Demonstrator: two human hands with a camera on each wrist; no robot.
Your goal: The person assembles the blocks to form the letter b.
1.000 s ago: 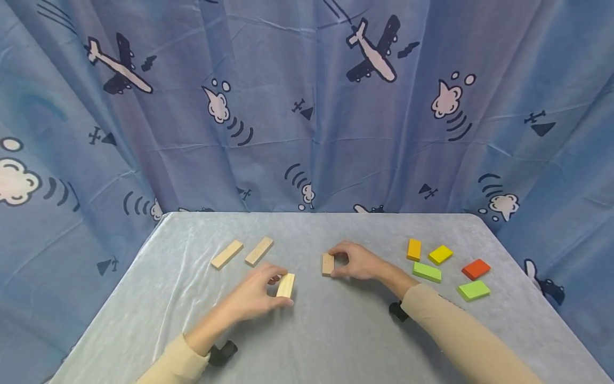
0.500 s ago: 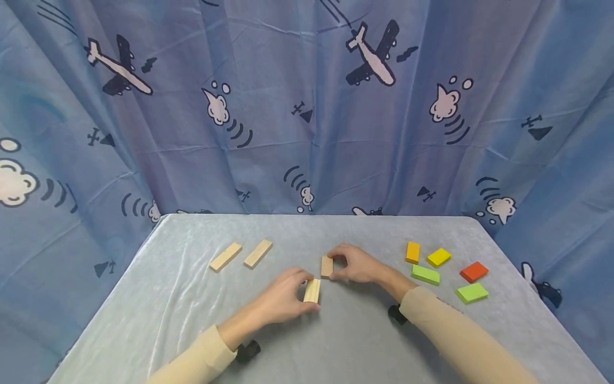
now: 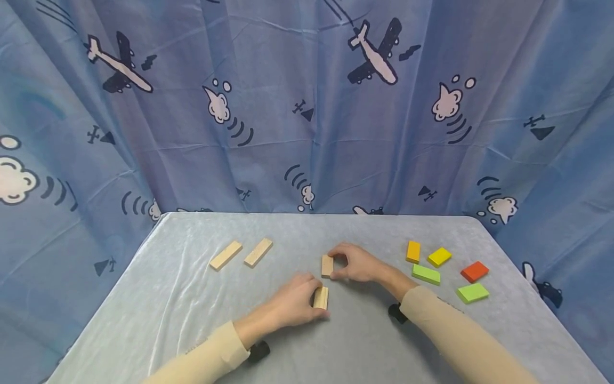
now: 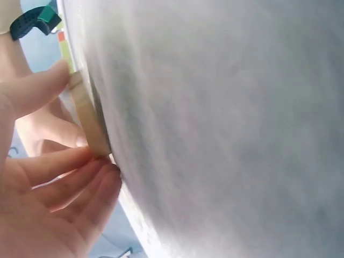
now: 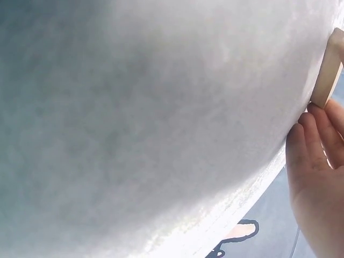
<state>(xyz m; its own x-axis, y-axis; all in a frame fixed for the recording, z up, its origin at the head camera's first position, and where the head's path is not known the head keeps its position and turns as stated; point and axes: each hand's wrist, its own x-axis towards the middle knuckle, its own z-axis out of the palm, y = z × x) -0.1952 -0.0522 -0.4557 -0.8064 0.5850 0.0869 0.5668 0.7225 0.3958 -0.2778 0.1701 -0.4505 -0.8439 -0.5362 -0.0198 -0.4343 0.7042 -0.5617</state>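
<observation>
My left hand (image 3: pixel 296 302) pinches a plain wooden block (image 3: pixel 321 298) by its two ends, thumb at the near end and fingers at the far end. In the left wrist view that block (image 4: pixel 89 115) is at or just above the cloth; I cannot tell if it touches. Slightly farther back, my right hand (image 3: pixel 361 263) grips a second plain wooden block (image 3: pixel 327 266) between thumb and fingers. The right wrist view shows this block (image 5: pixel 327 72) at the right edge, fingertips against its end. A small gap parts the two blocks in the head view.
Two more plain blocks, one outer (image 3: pixel 226 255) and one inner (image 3: pixel 258 252), lie at the back left. At the right lie an orange block (image 3: pixel 413 252), a yellow block (image 3: pixel 439 257), a red block (image 3: pixel 475 272) and two green ones. A patterned curtain (image 3: pixel 268 106) hangs behind the table.
My left hand has carried its wooden block rightward and a little nearer to me, to just in front of the other block. The right hand has stayed in place with its block.
</observation>
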